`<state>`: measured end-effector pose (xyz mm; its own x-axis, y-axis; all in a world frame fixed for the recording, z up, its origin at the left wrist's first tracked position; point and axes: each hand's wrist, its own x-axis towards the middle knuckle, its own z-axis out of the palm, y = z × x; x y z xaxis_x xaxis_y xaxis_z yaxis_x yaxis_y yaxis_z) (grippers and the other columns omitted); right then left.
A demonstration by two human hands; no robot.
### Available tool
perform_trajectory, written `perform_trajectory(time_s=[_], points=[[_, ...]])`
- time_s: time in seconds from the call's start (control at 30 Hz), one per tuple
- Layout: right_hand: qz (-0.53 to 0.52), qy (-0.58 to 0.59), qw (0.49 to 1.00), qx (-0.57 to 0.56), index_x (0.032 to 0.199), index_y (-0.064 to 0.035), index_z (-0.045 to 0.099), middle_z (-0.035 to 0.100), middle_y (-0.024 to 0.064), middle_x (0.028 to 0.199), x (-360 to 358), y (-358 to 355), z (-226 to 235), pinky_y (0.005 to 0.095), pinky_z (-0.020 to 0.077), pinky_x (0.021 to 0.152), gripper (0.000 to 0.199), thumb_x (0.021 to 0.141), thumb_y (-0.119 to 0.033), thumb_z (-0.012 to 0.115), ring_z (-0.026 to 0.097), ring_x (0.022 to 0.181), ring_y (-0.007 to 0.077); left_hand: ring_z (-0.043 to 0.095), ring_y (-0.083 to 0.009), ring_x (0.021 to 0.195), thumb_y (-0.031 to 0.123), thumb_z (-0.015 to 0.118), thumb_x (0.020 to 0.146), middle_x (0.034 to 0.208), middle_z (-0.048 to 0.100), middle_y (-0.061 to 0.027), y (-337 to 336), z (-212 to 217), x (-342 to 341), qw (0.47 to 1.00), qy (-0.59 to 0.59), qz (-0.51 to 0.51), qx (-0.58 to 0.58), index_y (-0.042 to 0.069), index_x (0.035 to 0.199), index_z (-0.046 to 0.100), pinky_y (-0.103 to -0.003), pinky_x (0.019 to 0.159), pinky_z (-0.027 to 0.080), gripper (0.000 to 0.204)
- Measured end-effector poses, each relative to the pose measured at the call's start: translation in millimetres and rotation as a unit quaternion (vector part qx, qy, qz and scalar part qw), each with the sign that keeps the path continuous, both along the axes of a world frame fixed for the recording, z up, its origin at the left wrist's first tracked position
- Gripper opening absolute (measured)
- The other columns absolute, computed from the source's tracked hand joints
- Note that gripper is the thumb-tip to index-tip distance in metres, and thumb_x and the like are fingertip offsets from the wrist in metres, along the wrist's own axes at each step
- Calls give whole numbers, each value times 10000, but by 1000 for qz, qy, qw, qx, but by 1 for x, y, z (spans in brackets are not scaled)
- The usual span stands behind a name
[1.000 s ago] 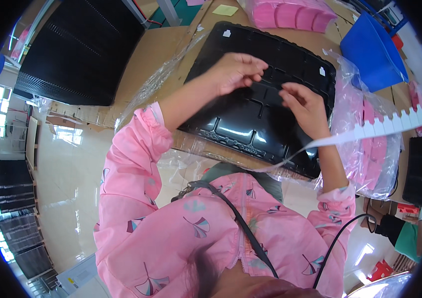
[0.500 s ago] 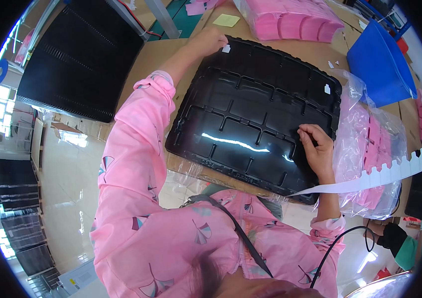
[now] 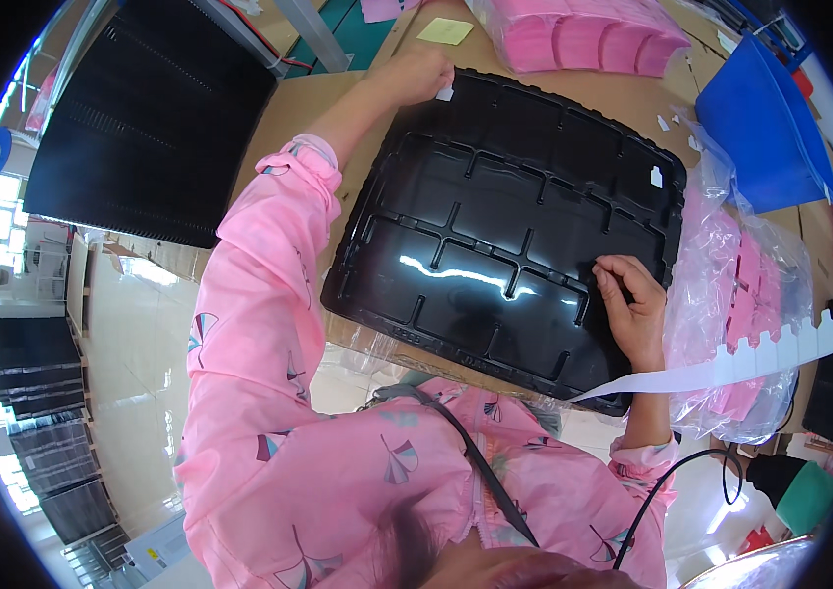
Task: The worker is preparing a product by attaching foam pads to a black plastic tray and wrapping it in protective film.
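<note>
A large black plastic tray point(image 3: 495, 226) with moulded ribs lies in front of me. My left hand point(image 3: 423, 77) is at its far left corner, fingers drawn together over a small white sticker point(image 3: 445, 93) and partly covering it. Another white sticker point(image 3: 657, 177) sits near the far right corner. Over the tray's right part is my right hand point(image 3: 635, 306), its fingers curled and thumb close to the index finger; anything between them is too small to make out. A white notched strip point(image 3: 730, 365) lies across my right forearm.
Stacked black trays point(image 3: 156, 118) stand on the left. Pink wrapped packs point(image 3: 583, 37) lie at the back, with more pink pieces in clear plastic film point(image 3: 745, 285) on the right. A blue bin point(image 3: 765, 128) is at the far right, and a yellow note point(image 3: 444, 32) lies behind my left hand.
My left fingertips have shifted slightly over the corner sticker, so less of it shows. The right hand keeps nearly the same pose, and the whole view has shifted slightly.
</note>
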<state>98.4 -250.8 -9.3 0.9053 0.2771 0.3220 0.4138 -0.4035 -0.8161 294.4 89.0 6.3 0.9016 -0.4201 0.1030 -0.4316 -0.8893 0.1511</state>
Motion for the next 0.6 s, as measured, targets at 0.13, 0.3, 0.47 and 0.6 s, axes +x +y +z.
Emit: perform_trajectory(time_s=[0.13,0.3,0.47,0.6], points=[[-1,4,1000,-1,914,45,596,614,108,838,0,0,0,219,458,639,115,801,36,579,595,719,145,573,-309,821,100,582,778,849,586,-128,0,-2,-3,1000,-14,-5,1,19,822,631,-378,728,450,104],[-5,2,1000,-1,915,41,598,615,101,837,0,-1,-1,215,453,628,115,802,30,581,582,697,130,573,-300,820,105,596,772,805,579,-123,6,-7,-4,997,-40,-41,-42,23,819,642,-375,720,447,104],[-5,10,1000,0,916,40,597,614,97,835,0,0,0,211,445,615,115,803,29,581,570,678,121,576,-296,800,112,617,763,772,581,-113,6,-8,-3,997,-48,-33,-44,34,815,659,-373,709,447,103],[-7,8,1000,-1,915,39,596,613,97,831,-1,0,1,212,444,614,114,802,28,583,567,675,121,577,-302,787,102,606,766,798,583,-114,2,-4,-1,1000,-22,-18,-10,31,805,646,-378,712,447,91]])
